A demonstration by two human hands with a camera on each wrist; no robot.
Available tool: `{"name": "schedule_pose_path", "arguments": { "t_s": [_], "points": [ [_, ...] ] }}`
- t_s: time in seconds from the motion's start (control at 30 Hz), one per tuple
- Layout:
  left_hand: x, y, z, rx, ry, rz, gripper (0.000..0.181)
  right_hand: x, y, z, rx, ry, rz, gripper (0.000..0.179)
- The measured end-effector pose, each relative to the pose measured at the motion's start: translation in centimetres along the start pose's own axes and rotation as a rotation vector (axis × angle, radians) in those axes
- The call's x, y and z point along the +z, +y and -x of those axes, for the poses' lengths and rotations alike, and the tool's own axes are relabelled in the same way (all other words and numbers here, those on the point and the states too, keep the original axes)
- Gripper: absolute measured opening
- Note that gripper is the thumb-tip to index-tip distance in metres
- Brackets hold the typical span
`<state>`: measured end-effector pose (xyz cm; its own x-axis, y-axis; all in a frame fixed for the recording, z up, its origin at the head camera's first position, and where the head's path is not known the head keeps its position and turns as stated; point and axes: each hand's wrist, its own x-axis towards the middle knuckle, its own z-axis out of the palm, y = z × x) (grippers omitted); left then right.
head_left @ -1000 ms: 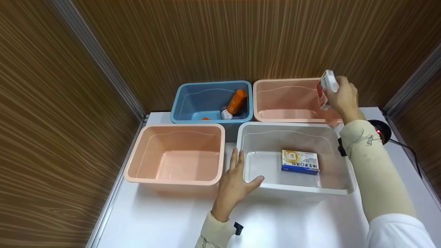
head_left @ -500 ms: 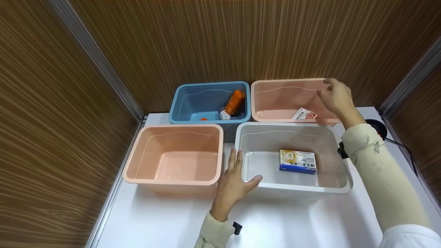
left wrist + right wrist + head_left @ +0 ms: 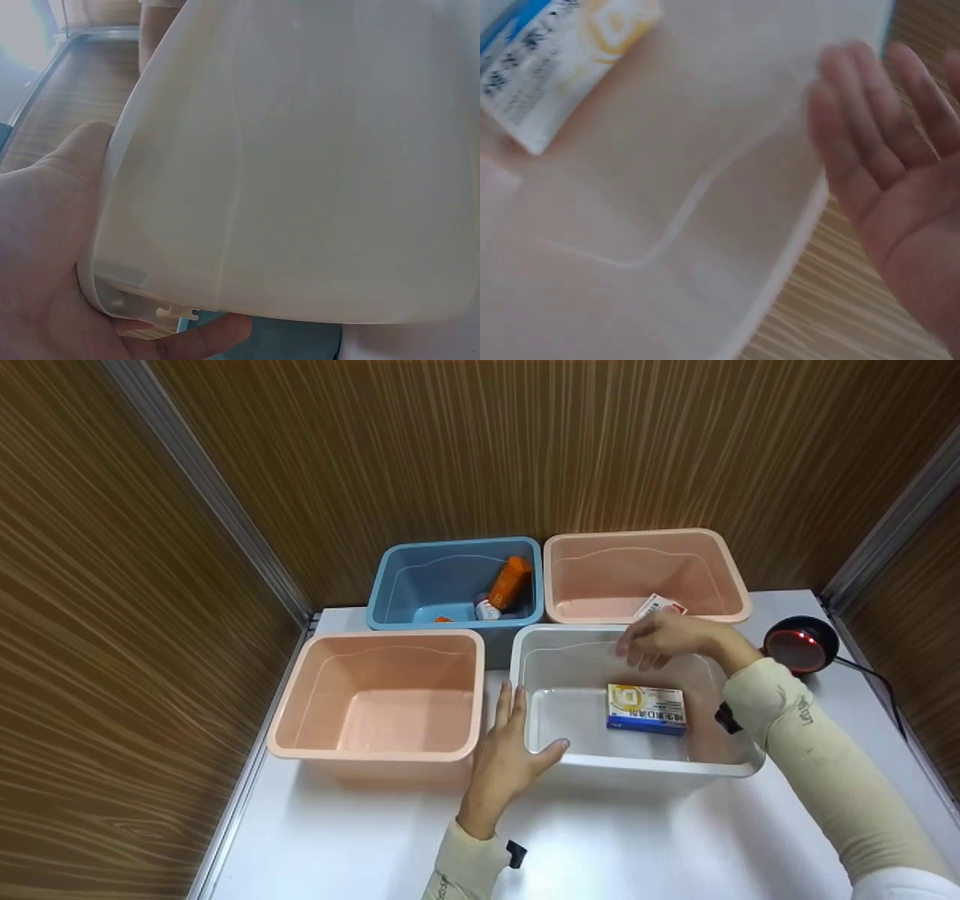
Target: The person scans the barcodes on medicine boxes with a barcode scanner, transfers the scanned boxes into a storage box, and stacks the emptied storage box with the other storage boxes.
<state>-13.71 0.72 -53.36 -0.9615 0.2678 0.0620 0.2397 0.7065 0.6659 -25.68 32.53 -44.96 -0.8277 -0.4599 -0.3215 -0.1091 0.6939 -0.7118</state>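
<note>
My right hand (image 3: 664, 635) hovers over the back of the white bin (image 3: 637, 767), fingers loosely bent and holding nothing. Below it, inside that bin, lies a white, yellow and blue medicine box (image 3: 646, 709), partly visible in the right wrist view too. A smaller white and red box (image 3: 660, 604) rests in the back pink bin (image 3: 637, 537), partly hidden behind my right hand. My left hand (image 3: 504, 765) rests against the white bin's front left corner, fingers straight and thumb spread along the front; the left wrist view shows the hand (image 3: 52, 247) touching the corner.
A blue bin (image 3: 457, 544) at the back holds an orange bottle (image 3: 510, 583), a white bottle (image 3: 487, 608) and a small orange item. Another pink bin (image 3: 375, 755) stands front left. A round black device (image 3: 800, 646) with red lights and a cable sits right. Wood-grain walls enclose the table.
My right hand let the white and red box go into the back pink bin, then moved left and toward me over the white bin. My left hand stayed in place.
</note>
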Motion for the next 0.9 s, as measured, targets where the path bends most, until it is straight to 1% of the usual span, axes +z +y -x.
{"name": "schedule_pose_path", "arguments": {
  "t_s": [0.07,0.13,0.23,0.27,0.3,0.33,0.37,0.43,0.53,0.6,0.7,0.77,0.83,0.9],
  "points": [
    [0.0,-0.1,0.0,-0.002,-0.001,-0.002,0.107,1.1,0.8,-0.6,0.061,-0.074,0.132,0.028],
    [0.0,-0.1,0.0,0.0,0.001,-0.001,0.106,2.3,1.6,-1.1,0.119,-0.09,0.223,0.035],
    [0.1,0.0,0.0,0.007,-0.003,-0.002,0.106,3.8,2.9,-1.6,0.232,-0.151,0.26,0.047],
    [0.1,0.1,-0.1,0.006,-0.007,0.0,0.106,4.2,3.3,-1.6,0.263,-0.168,0.253,0.052],
    [0.1,0.1,-0.1,0.006,-0.01,0.005,0.106,4.5,3.6,-1.7,0.297,-0.178,0.234,0.058],
    [0.2,0.2,-0.1,0.006,-0.011,0.001,0.106,4.7,3.9,-1.7,0.311,-0.214,0.221,0.061],
    [0.2,0.2,-0.1,0.006,-0.008,0.0,0.106,4.8,4.1,-1.7,0.327,-0.221,0.204,0.064],
    [0.1,0.3,-0.1,0.0,-0.001,-0.004,0.106,5.1,4.3,-1.8,0.329,-0.221,0.191,0.072],
    [0.1,0.3,0.0,-0.005,0.007,-0.014,0.105,5.2,4.3,-1.9,0.352,-0.245,0.1,0.084],
    [0.1,0.3,0.0,-0.004,0.011,-0.014,0.105,5.4,4.1,-2.1,0.367,-0.31,0.053,0.084],
    [0.1,0.2,0.0,0.007,0.02,-0.023,0.104,5.7,3.9,-2.6,0.395,-0.432,-0.068,0.08],
    [0.1,0.1,0.0,0.014,0.028,-0.032,0.103,6.1,3.7,-3.1,0.375,-0.509,-0.132,0.079],
    [0.1,0.0,0.0,0.016,0.03,-0.04,0.103,6.4,3.7,-3.4,0.364,-0.537,-0.185,0.082],
    [0.1,-0.1,0.0,0.014,0.028,-0.042,0.103,6.7,3.6,-3.7,0.345,-0.53,-0.215,0.084]
  ]
}}
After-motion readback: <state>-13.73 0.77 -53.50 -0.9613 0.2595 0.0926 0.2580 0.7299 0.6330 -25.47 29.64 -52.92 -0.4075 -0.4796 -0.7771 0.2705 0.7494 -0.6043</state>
